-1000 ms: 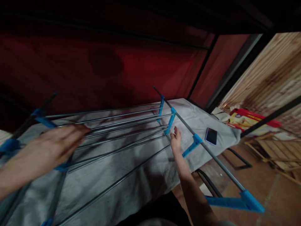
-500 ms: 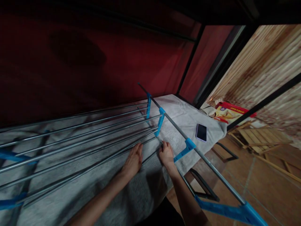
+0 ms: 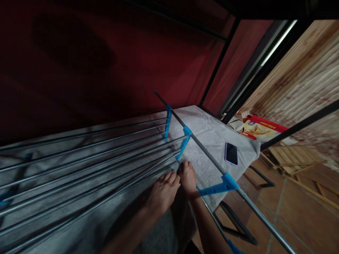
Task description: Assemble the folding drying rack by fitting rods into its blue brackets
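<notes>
A rack of grey metal tubes [image 3: 113,163] with blue plastic brackets [image 3: 183,144] lies across the grey cloth [image 3: 203,121]. My left hand [image 3: 164,190] has its fingers curled, close beside my right hand, near the tube ends below the middle bracket. My right hand [image 3: 188,178] is also closed, with its fingertips at the lower end of that bracket. What either hand grips is hidden by the fingers. A long tube [image 3: 206,151] carrying the brackets slants past on the right, and another blue bracket [image 3: 221,187] sits just right of my right wrist.
A phone [image 3: 231,154] lies on the cloth at the right. A red and yellow package [image 3: 262,128] and a wooden folding piece [image 3: 295,157] are beyond the cloth's edge. Black frame bars [image 3: 219,65] stand behind, before a red panel [image 3: 148,63]. Tiled floor [image 3: 299,211] shows lower right.
My left hand has moved right, up against my right hand, and its fingers have curled. The rack's left part has shifted left and down in view, and the bracket by my right wrist has shifted right.
</notes>
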The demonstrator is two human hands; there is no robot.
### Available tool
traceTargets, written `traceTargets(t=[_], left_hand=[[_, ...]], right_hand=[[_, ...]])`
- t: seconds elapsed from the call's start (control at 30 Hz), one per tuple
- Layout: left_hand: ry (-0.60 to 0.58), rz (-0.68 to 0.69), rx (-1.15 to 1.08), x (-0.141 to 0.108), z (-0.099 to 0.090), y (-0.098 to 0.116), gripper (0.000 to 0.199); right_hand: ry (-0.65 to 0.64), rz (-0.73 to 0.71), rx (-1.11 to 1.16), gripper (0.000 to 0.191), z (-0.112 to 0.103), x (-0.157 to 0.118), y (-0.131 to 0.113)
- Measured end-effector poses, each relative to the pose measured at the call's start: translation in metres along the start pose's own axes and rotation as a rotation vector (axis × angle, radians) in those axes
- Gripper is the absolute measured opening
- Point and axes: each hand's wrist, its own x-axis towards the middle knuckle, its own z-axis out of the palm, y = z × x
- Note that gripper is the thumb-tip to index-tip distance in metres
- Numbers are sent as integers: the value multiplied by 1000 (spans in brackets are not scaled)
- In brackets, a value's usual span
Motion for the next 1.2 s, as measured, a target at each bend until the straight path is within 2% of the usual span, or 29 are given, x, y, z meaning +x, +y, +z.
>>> traceTargets(t=[0.1,0.2,0.33,0.4,0.47,0.57,0.63,0.7,0.77,0.83,0.9,0.97,1.03,1.07,1.13,1.2], left_hand=[[119,-78,7,-27,-21,-21,33],[162,-175,-22,-55,-41,-50,36],[238,-115,-96,-79,-64,-67,37],[292,-135,-66,-74,-76,-71,39],[264,-220,-6,-56,-88,-76,43],[14,-330,93,-18,-98,-80,45],[-122,-308,161,0,-100,-68,44],[-151,-234,223,4,-102,-41,44],[-146,-168,267,-5,-109,-6,43],[-178,-62,214,-16,-126,21,38],[-146,17,125,-19,-154,28,23],[-14,52,109,-7,-185,11,30],[32,80,85,16,-208,-25,38],[39,84,48,30,-212,-47,38],[-20,104,-42,55,-205,-90,36],[-125,157,-57,74,-178,-123,32]], right_hand=[[29,-1,26,19,6,1,2],[40,-5,35,17,12,1,4],[49,-17,-2,15,15,2,5],[48,-23,-18,15,15,3,5],[45,-21,-33,16,14,3,4],[45,-23,-52,17,13,3,3],[51,-25,-60,17,12,3,2],[59,-25,-65,16,11,4,1],[67,-27,-65,15,9,3,0],[75,-30,-62,14,8,3,-1],[87,-32,-56,14,7,2,-2],[100,-40,-50,12,7,2,-3],[116,-48,-44,11,9,2,-2],[126,-52,-43,10,10,2,-2],[155,-57,-30,9,14,2,-1],[191,-92,43,12,19,3,1]])
